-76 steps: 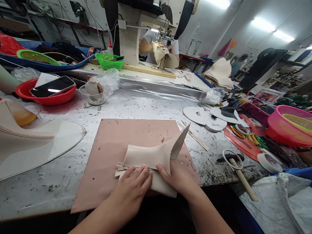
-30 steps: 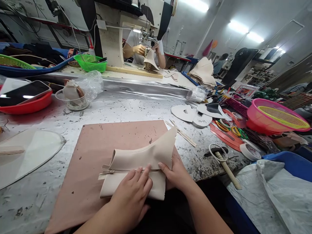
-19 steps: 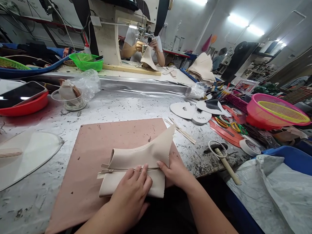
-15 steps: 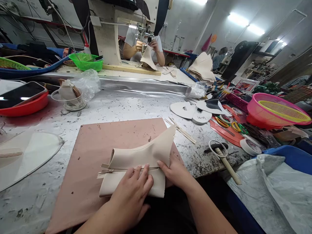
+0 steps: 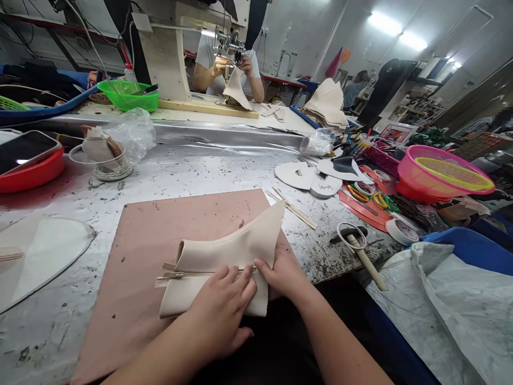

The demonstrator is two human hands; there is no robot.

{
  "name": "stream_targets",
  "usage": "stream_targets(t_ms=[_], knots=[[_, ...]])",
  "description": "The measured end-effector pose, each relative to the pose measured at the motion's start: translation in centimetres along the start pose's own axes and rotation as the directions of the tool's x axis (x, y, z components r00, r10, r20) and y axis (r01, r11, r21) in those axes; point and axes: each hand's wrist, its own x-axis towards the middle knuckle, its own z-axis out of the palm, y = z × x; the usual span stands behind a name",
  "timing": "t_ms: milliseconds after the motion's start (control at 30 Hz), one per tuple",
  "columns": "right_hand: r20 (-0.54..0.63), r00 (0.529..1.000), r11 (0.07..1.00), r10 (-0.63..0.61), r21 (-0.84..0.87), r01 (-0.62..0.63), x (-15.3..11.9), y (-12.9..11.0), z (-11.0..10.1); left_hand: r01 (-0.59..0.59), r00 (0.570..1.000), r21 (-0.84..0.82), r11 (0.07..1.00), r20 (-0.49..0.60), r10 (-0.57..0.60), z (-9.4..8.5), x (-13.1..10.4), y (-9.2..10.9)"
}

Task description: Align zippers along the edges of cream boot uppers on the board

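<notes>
A folded cream leather piece with a zipper (image 5: 224, 248) lies before me, its curved upper edge rising to a point at the right. Across it runs the closed zipper line, with the pull and loose tape ends sticking out at the left. My left hand (image 5: 224, 305) rests on the lower panel, fingers stretched out flat over the zipper, thumb apart. With thumb on top and the other fingers hidden underneath, my right hand (image 5: 286, 272) grips the piece's right edge. Under the leather is a pinkish-brown board (image 5: 132, 267).
A hammer (image 5: 366, 262) and tape rolls (image 5: 402, 232) lie at the right, near scissors (image 5: 360, 193) and white shoe-shaped templates (image 5: 296, 176). Left are a red bowl with a phone (image 5: 28, 152) and a rounded pale panel (image 5: 48, 251). Across the table, a co-worker's hands (image 5: 220, 65) work at a sewing machine (image 5: 162, 53).
My left fingers have slid a little to the right along the zipper, nearer my right thumb. My right hand keeps its hold; the camera view has shifted slightly.
</notes>
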Motion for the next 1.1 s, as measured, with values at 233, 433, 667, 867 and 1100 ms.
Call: stream_targets(t_ms=[233, 433, 667, 867, 1100], knots=[[0.096, 0.995, 0.953, -0.022, 0.302, -0.008, 0.2, 1.7, -1.5, -0.017, 1.000, -0.011, 1.000, 0.013, 0.017, -0.2, 0.5, -0.2], [0.129, 0.992, 0.884, -0.013, 0.465, -0.049, 0.3, 3.2, -2.2, -0.041, 0.999, -0.040, 0.998, -0.014, 0.041, 0.4, 0.3, -0.2], [0.198, 0.979, 0.931, 0.046, 0.347, -0.114, 2.0, 2.5, -3.7, -0.013, 0.998, -0.004, 1.000, 0.061, 0.013, 0.4, 1.2, 0.6], [0.312, 0.942, 0.932, 0.124, 0.291, -0.218, 3.3, 2.6, -4.7, 0.001, 0.994, 0.035, 0.999, 0.112, -0.005, 0.1, 1.9, 0.7], [0.176, 0.984, 0.997, 0.006, -0.078, 0.008, 2.8, 3.0, -3.8, 0.009, 0.998, -0.022, 1.000, 0.064, -0.008, 0.1, 2.0, 0.7]])
